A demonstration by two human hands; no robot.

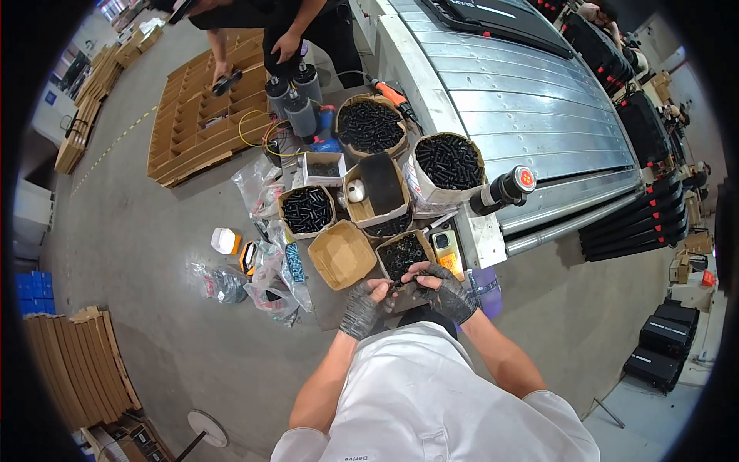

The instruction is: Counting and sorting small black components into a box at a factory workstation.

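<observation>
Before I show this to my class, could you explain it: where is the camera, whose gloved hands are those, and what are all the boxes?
The one picture comes from a wide-angle camera on a worker's head, looking down, so edges bend. The left hand and right hand, both in dark gloves, meet over a small dark part, too small to identify. In front stand open cardboard boxes of black screws, one empty box, and plastic bags on the floor. A ribbed metal panel lies to the right. Another person works at the top.
</observation>
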